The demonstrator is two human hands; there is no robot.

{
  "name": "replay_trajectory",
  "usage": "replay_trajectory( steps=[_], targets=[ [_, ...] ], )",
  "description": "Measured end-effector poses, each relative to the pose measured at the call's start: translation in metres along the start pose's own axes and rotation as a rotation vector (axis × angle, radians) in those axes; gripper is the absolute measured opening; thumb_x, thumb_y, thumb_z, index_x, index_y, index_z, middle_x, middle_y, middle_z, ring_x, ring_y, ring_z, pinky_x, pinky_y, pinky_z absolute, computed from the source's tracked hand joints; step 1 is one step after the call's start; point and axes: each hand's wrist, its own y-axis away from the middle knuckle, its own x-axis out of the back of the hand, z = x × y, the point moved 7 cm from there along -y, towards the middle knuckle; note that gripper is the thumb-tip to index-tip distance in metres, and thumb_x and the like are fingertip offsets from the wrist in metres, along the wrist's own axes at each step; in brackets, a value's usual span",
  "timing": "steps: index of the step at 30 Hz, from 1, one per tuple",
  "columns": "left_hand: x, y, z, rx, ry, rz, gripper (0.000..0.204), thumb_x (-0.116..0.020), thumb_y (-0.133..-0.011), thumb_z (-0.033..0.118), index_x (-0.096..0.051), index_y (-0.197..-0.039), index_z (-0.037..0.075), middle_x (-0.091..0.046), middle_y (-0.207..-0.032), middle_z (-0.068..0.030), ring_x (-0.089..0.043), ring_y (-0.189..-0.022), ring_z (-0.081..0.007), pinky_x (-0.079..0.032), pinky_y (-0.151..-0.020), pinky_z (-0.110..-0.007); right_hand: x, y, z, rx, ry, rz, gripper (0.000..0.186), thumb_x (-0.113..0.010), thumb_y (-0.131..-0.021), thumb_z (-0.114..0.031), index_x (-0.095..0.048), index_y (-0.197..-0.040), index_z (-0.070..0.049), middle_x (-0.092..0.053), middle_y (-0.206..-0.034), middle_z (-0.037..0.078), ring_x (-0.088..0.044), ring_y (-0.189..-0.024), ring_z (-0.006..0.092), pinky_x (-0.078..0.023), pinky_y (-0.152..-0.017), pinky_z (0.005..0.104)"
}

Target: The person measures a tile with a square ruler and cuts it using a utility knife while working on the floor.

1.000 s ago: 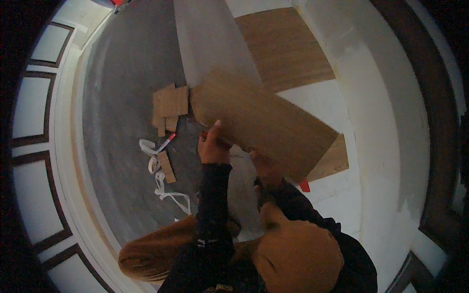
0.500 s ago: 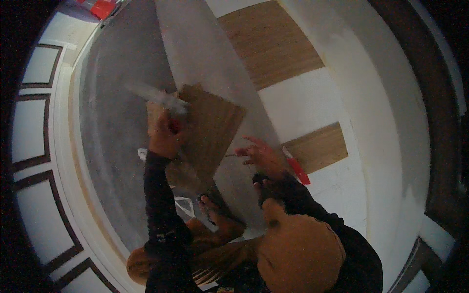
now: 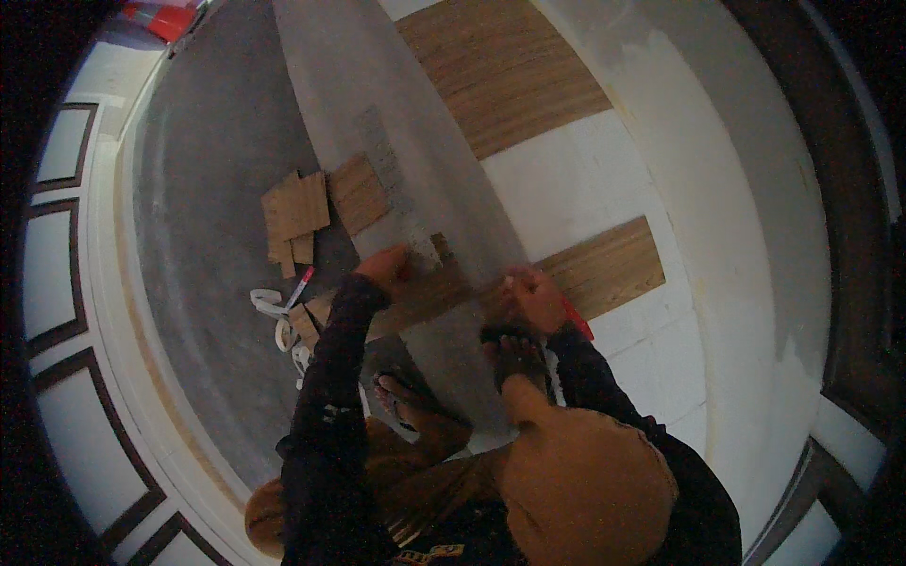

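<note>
My left hand (image 3: 382, 269) has curled fingers beside the upper edge of a blurred brown plank strip (image 3: 415, 307) lying across the pale grey sheet (image 3: 368, 57); what the fingers grip is unclear. My right hand (image 3: 533, 297), also with bent fingers, is at the strip's right part, where another wood plank (image 3: 613, 255) extends rightward; its grip is indistinct. A red tool (image 3: 580, 321) lies partly hidden beside that hand. A square wood piece (image 3: 359, 189) lies above my left hand, next to a pile of small offcuts (image 3: 297, 208) on the dark floor.
A slim red-and-white item (image 3: 300, 286) and tangled white strips (image 3: 269, 302) lie at left. A wide wood panel (image 3: 500, 66) and white tiles (image 3: 557, 179) border the sheet. My feet and knees are below; a white wall (image 3: 746, 236) curves at right, panelled woodwork (image 3: 52, 264) at left.
The large plank piece raised earlier is down as a strip between my hands. My left hand went left, then came back rightward and down; my spread right fingers have bent.
</note>
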Motion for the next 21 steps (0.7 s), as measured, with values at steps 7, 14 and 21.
replay_trajectory(
  steps=[7, 14, 21],
  targets=[
    [0.011, -0.063, 0.055, -0.053, -0.182, 0.010, 0.027, -0.071, -0.079, 0.014, -0.057, -0.102, 0.007, -0.066, -0.091, -0.0149, -0.066, -0.089, -0.0356, -0.052, -0.077, -0.043, 0.048, -0.003, -0.026, 0.318, 0.341, 0.220, 0.054, -0.062, -0.096, -0.036, -0.051, -0.139, -0.004, -0.060, -0.129, 0.021, -0.059, -0.120, 0.0319, -0.048, -0.102, 0.0441],
    [0.040, -0.116, 0.081, -0.035, -0.069, 0.121, 0.035, -0.076, -0.069, 0.021, -0.061, -0.097, 0.006, -0.070, -0.090, -0.0145, -0.068, -0.089, -0.0351, -0.053, -0.077, -0.044, 0.068, 0.004, -0.025, 0.608, 0.908, 0.396, 0.057, -0.066, -0.092, -0.026, -0.048, -0.141, -0.003, -0.054, -0.138, 0.022, -0.048, -0.132, 0.0381, -0.039, -0.110, 0.0485],
    [0.039, -0.158, 0.143, -0.168, -0.028, 0.154, 0.040, -0.076, -0.068, 0.021, -0.060, -0.102, 0.006, -0.069, -0.091, -0.0146, -0.068, -0.090, -0.0356, -0.054, -0.078, -0.044, 0.079, -0.015, -0.065, 0.364, 0.176, 0.434, 0.053, -0.067, -0.091, -0.026, -0.052, -0.137, -0.004, -0.060, -0.132, 0.019, -0.056, -0.120, 0.0388, -0.045, -0.102, 0.0498]
  ],
)
